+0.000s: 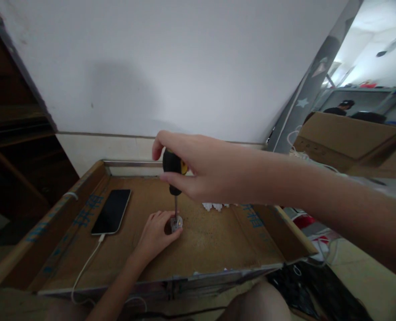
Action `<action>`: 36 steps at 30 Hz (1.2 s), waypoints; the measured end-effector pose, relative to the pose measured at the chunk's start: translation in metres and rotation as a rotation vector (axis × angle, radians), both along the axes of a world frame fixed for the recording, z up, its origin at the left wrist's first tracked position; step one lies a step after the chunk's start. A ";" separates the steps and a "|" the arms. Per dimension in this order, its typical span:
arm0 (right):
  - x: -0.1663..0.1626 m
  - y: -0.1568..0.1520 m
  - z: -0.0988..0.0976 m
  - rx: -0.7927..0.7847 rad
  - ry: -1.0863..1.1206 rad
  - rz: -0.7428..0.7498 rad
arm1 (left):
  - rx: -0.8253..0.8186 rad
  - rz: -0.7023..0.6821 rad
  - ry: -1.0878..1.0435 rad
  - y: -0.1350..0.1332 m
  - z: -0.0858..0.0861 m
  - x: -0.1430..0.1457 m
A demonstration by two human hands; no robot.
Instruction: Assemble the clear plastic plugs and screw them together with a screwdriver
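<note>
My right hand (pixel 187 165) is closed around the black and yellow handle of a screwdriver (pixel 173 167), which stands upright with its shaft pointing down. The shaft's lower end meets a small whitish, clear-looking round part (pixel 177 224) on the cardboard surface. Thumb and fingers of my left hand (pixel 159 229) pinch that part from its left side. What exactly the part is, I cannot make out. Several small white pieces (pixel 214 206) lie in a row beyond, partly hidden beneath my right forearm.
A phone (pixel 112 211) with a white cable (pixel 87 263) lies to the left on the cardboard-lined tray table (pixel 211 249). Raised wooden edges flank it, and a white wall (pixel 184 80) rises behind. To the right stand an open cardboard box (pixel 345 138) and, farther off, a person (pixel 340 109).
</note>
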State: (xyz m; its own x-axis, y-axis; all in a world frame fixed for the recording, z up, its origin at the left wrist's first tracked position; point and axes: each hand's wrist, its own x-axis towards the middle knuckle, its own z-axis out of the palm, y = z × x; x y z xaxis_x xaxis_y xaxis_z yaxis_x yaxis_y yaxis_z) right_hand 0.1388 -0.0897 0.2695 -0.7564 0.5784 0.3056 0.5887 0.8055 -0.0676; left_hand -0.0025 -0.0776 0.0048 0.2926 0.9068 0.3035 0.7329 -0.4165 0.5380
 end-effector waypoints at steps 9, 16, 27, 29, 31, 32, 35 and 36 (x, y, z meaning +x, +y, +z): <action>0.004 0.007 -0.001 0.017 -0.005 -0.052 | -0.144 0.077 0.095 -0.009 0.012 0.006; -0.010 -0.001 -0.018 0.291 0.080 -0.514 | -0.144 0.128 0.192 -0.010 0.013 0.013; -0.008 0.021 -0.061 0.254 0.880 -0.240 | -0.003 0.136 0.026 -0.005 -0.018 0.010; -0.014 0.021 -0.067 0.317 0.970 -0.193 | 0.010 0.140 0.031 -0.006 -0.018 0.010; -0.018 0.023 -0.072 0.380 1.096 -0.169 | 0.023 0.134 0.030 -0.006 -0.017 0.010; -0.018 0.024 -0.075 0.419 1.161 -0.186 | 0.027 0.131 0.027 -0.007 -0.017 0.010; -0.012 0.029 -0.080 0.487 1.298 -0.265 | 0.023 0.124 0.018 -0.008 -0.016 0.009; -0.010 0.029 -0.081 0.467 1.311 -0.260 | 0.017 0.123 0.017 -0.008 -0.015 0.009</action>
State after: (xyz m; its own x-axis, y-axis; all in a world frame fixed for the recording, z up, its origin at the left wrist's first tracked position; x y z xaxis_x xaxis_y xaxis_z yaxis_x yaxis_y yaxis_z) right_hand 0.1292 -0.0609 0.1890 0.3321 0.3073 0.8918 0.4409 0.7852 -0.4348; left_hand 0.0066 -0.0852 -0.0101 0.1844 0.9311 0.3147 0.7882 -0.3314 0.5186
